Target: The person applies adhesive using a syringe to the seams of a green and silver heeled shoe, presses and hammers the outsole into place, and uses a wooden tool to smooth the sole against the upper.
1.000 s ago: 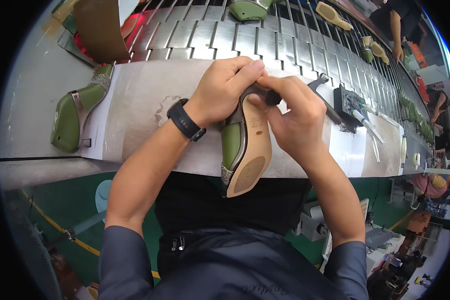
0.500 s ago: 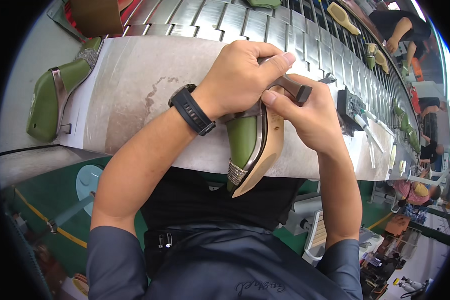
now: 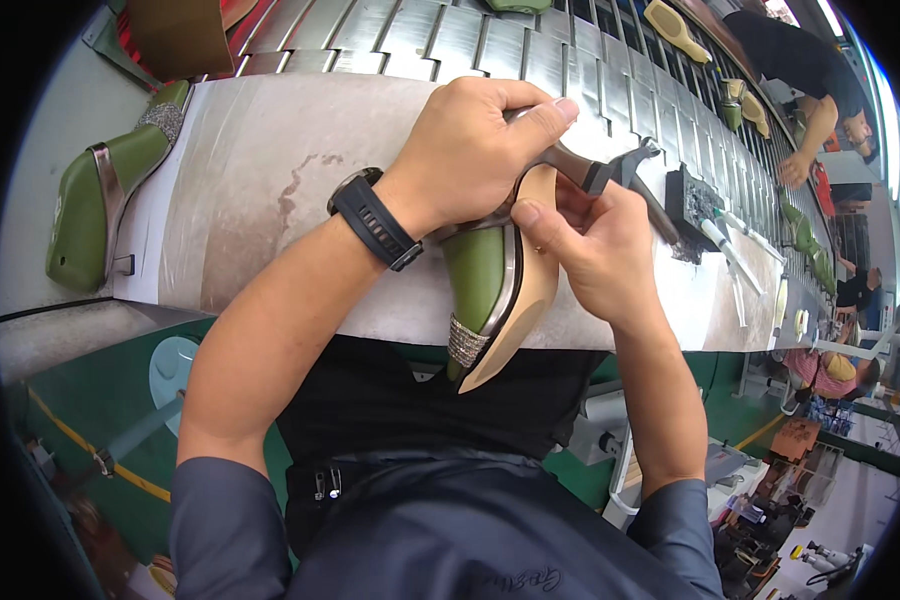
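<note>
A high-heeled shoe (image 3: 477,275) on a green last is tilted over the near edge of the worktable, toe toward me and its tan sole turned to the right. A glittery band crosses its toe, and a dark heel sticks out to the right. My left hand (image 3: 475,150), with a black watch on the wrist, grips the shoe's back part near the heel. On the sole side my right hand (image 3: 605,245) pinches the shoe below the heel, thumb against the sole edge and fingers partly hidden behind it. Another green shoe (image 3: 100,215) lies at the table's left end.
Behind the worktable (image 3: 260,200) runs a metal slat conveyor (image 3: 400,35) carrying more shoes and soles. A hammer (image 3: 655,205), a black block (image 3: 688,200) and white pen-like tools (image 3: 732,255) lie to the right. A co-worker's arm (image 3: 815,135) reaches over the far line.
My right hand has slid slightly down and left along the sole, uncovering more of the hammer. My left hand and the shoe shifted a little left in view. The co-worker's arm moved.
</note>
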`<state>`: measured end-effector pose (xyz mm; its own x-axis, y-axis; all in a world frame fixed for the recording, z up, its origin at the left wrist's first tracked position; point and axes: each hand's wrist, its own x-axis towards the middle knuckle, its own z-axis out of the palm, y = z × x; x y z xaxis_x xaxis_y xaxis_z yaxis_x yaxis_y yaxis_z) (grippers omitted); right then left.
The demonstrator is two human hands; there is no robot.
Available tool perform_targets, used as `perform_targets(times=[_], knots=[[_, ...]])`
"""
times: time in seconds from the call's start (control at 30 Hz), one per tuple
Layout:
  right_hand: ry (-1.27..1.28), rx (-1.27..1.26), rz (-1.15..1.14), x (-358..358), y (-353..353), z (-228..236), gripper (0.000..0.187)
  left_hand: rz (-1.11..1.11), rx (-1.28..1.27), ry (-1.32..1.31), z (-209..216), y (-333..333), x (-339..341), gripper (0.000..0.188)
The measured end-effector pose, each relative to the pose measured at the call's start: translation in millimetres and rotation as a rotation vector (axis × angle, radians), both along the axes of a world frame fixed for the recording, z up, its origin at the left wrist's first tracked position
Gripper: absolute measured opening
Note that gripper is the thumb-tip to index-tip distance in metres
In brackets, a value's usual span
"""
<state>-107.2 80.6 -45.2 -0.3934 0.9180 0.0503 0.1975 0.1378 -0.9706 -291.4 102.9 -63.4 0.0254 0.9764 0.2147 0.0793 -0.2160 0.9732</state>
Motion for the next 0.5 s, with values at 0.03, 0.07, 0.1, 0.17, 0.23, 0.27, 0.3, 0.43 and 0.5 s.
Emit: perform_targets(times=[0.03,0.07,0.1,0.17,0.23,0.27,0.3,0.43,0.5], knots=[[0.052,-0.055,0.043,2.7,-1.5,0.8,0.041,0.002,0.009,0.019,1.1,-0.7,1.7,0.037],[0.073,-0.042,0.010,1.0,-3.4,0.1,0.042,0.005,0.018,0.037,2.0,-1.4,3.5,0.038],[0.072,-0.042,0.005,1.7,-5.6,0.6,0.042,-0.001,0.017,0.035,2.3,-2.4,5.2,0.038],[-0.015,-0.053,-0.013,0.9,-6.8,5.5,0.040,-0.020,-0.022,-0.055,4.5,-2.3,4.5,0.039],[-0.037,-0.155,-0.003,3.4,-10.7,11.9,0.044,-0.007,-0.008,-0.024,3.0,-3.2,2.5,0.039],[0.084,-0.243,0.029,5.8,-14.6,10.4,0.049,0.008,0.002,0.008,2.1,-3.4,1.0,0.039],[0.205,-0.331,0.062,8.9,-19.2,10.0,0.055,0.011,0.003,0.008,1.0,-3.4,0.1,0.039],[0.072,-0.313,0.039,11.0,-42.3,11.7,0.069,-0.013,0.004,0.014,4.0,-2.8,3.7,0.038],[0.082,-0.341,0.015,7.5,-37.3,13.2,0.064,-0.005,-0.006,0.027,5.9,-2.6,3.9,0.038]])
